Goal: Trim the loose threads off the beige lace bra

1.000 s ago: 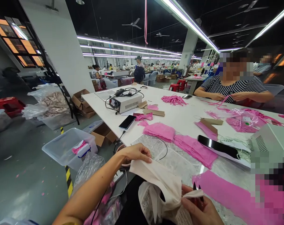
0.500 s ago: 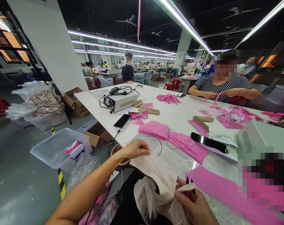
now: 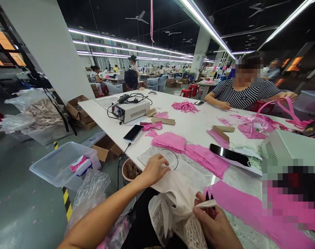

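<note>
A cream lace-trimmed garment (image 3: 182,190) is stretched between my two hands, its lower part bunched over my lap. My left hand (image 3: 155,169) grips its upper left edge with bent fingers, above the table's near edge. At the lower right, my right hand (image 3: 216,223) pinches a folded edge of the cloth between thumb and fingers. Tucked in that same palm is a pair of red-handled thread snips (image 3: 211,209), its dark tips pointing up. A thin dark cord loop lies on the table just beyond my left hand.
Pink fabric stacks (image 3: 169,141) and a black phone (image 3: 228,155) lie on the white table (image 3: 157,103) ahead. A grey-white device (image 3: 133,110) with cables stands farther back. Across the table sits a co-worker in a striped shirt (image 3: 242,91). A clear bin (image 3: 65,166) stands on the floor at left.
My left fingers have shifted slightly on the cloth's edge; my right hand keeps its grip. The co-worker's one arm has swung outward to the right, drawing out a pink strap.
</note>
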Demonstrator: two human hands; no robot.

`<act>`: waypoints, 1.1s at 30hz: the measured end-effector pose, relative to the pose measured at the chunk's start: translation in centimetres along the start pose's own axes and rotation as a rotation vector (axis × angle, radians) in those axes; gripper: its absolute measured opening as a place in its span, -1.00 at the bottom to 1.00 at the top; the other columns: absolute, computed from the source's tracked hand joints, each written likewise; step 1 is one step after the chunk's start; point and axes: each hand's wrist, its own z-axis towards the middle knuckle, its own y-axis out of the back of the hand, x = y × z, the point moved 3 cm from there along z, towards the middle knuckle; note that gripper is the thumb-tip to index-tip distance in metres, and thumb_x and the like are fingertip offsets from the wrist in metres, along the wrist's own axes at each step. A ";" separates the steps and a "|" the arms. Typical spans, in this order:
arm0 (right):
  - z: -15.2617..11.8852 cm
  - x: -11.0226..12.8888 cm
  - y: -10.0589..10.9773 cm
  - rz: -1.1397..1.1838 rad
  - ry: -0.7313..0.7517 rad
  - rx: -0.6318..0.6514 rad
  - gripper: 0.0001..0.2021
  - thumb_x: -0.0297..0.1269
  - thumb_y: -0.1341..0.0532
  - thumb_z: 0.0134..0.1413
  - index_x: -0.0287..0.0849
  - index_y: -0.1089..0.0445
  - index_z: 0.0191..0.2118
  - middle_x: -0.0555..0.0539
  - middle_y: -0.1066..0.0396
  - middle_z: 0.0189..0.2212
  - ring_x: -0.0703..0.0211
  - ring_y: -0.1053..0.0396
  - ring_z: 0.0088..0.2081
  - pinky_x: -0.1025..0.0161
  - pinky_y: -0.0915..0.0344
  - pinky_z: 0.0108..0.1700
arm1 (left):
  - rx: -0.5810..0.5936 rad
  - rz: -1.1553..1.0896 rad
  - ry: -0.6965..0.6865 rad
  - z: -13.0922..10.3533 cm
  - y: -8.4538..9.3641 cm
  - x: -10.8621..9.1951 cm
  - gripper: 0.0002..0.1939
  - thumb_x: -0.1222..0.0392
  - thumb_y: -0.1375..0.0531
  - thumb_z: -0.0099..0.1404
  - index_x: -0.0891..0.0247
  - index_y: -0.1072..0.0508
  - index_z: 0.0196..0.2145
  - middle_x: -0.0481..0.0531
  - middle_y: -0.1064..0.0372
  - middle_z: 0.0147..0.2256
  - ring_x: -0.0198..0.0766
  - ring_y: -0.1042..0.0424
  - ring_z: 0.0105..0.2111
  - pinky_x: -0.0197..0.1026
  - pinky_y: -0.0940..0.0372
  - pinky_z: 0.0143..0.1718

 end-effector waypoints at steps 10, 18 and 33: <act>-0.9 1.3 -1.9 0.094 -0.081 0.165 -0.35 -0.16 -0.42 -0.24 -0.11 -0.34 0.07 -0.17 -0.50 -0.16 -0.06 -0.43 -0.14 0.10 -0.36 -0.10 | 0.208 -0.313 0.106 -8.4 -3.5 -2.0 -0.48 -0.08 0.00 0.33 0.30 -0.35 -0.64 -0.02 -0.23 -0.56 -0.30 -0.23 -0.49 -0.26 -0.07 -0.42; -2.1 2.7 -2.8 0.107 -0.096 0.120 -0.39 -0.19 -0.43 -0.26 -0.10 -0.39 0.03 -0.06 -0.47 -0.36 0.07 -0.43 -0.32 0.17 -0.36 -0.20 | 0.029 -0.558 0.374 -10.5 -6.6 -1.8 -0.60 -0.14 -0.16 0.14 0.31 -0.42 -0.49 0.04 -0.32 -0.44 -0.17 -0.26 -0.36 -0.20 -0.13 -0.30; -3.1 3.5 -3.9 0.110 -0.072 0.161 -0.45 -0.21 -0.42 -0.23 -0.03 -0.41 0.00 0.05 -0.34 -0.42 0.25 -0.34 -0.42 0.33 -0.32 -0.33 | 0.045 -0.625 0.313 -11.1 -6.0 -2.8 -0.69 -0.04 -0.26 0.06 0.30 -0.48 -0.43 0.04 -0.35 -0.35 -0.17 -0.26 -0.29 -0.22 -0.13 -0.21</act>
